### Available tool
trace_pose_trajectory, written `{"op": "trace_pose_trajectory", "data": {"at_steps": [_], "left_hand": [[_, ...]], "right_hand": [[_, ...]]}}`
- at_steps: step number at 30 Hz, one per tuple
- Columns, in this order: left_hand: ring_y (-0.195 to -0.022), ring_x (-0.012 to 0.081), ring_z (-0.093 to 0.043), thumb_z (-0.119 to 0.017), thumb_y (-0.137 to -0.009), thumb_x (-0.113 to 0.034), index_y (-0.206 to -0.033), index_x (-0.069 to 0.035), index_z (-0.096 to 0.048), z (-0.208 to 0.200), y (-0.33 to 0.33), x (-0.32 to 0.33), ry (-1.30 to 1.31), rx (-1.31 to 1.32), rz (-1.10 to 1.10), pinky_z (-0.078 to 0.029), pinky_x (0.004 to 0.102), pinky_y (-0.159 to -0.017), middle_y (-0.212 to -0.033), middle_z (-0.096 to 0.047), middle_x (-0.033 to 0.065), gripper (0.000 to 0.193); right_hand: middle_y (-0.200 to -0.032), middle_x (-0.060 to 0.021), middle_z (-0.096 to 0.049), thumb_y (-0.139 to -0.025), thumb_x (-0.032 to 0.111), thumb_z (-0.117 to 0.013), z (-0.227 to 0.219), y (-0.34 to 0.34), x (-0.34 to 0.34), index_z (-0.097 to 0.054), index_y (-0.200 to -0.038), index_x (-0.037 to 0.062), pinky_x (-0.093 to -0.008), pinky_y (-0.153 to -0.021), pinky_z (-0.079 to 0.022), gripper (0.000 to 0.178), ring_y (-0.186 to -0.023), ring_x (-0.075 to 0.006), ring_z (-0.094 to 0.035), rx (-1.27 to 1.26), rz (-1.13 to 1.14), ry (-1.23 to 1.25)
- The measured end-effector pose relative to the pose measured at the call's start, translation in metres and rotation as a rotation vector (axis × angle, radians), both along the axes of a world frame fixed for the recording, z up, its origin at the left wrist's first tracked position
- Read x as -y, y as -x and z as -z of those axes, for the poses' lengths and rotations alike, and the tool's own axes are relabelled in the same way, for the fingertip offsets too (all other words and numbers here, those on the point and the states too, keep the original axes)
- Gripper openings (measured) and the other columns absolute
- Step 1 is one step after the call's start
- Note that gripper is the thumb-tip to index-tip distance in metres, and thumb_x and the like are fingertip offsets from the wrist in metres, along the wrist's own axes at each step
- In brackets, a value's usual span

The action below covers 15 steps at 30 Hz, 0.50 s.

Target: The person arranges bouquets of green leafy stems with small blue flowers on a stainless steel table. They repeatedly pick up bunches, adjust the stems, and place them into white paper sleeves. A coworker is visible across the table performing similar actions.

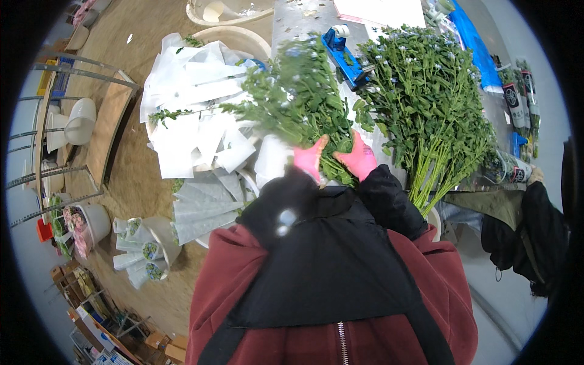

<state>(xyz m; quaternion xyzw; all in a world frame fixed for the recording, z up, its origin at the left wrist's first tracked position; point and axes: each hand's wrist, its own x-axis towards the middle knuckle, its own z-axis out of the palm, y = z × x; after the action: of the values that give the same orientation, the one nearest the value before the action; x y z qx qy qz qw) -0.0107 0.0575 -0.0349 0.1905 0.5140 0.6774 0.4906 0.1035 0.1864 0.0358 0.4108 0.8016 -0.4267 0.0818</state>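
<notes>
Both my hands wear pink gloves and grip a leafy green bunch of stems with small pale-blue flowers (316, 100) in front of my chest. My left hand (310, 158) closes on the bunch's lower left side. From the right, my right hand (359, 159) clasps the same bunch near its lower end, thumb pointing left. The bunch's upper left part is smeared by motion. Just beyond it, a blue tape dispenser (344, 58) with a white roll rests on the metal table (295, 18). A large heap of similar flower stems (432, 91) lies right of my hands, cut ends toward me.
White wrapping sheets (188, 115) cover a tub on the left. Wrapped bunches stand in a bucket (167, 240) at lower left, near a metal rack (109, 128). Blue plastic (477, 42) and wrapped bouquets (517, 100) lie far right, beside a person's dark sleeve (538, 213).
</notes>
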Motion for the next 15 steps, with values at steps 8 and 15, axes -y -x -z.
{"op": "trace_pose_trajectory", "data": {"at_steps": [8, 15], "left_hand": [[-0.097, 0.0255, -0.061, -0.065, -0.077, -0.028, -0.116, 0.007, -0.056, -0.007, -0.003, -0.018, 0.874, 0.029, -0.504, -0.049, 0.0367, -0.081, -0.11, -0.062, 0.0194, 0.053], [-0.048, 0.0109, -0.038, -0.058, -0.088, -0.032, -0.093, -0.002, -0.065, 0.075, -0.014, 0.013, 0.181, 0.076, -0.419, -0.028, 0.0286, -0.044, -0.059, -0.045, 0.0007, 0.031]], "right_hand": [[-0.132, -0.019, -0.05, -0.068, 0.013, -0.07, 0.029, -0.025, -0.011, -0.036, -0.138, 0.0013, -0.0345, -0.101, -0.04, 0.079, -0.124, -0.0284, -0.048, -0.433, 0.163, 0.065], [-0.135, -0.0182, -0.046, -0.068, 0.008, -0.071, 0.048, -0.036, -0.034, -0.037, -0.137, 0.0002, -0.035, -0.106, -0.035, 0.078, -0.127, -0.0282, -0.043, -0.442, 0.224, 0.002]]}}
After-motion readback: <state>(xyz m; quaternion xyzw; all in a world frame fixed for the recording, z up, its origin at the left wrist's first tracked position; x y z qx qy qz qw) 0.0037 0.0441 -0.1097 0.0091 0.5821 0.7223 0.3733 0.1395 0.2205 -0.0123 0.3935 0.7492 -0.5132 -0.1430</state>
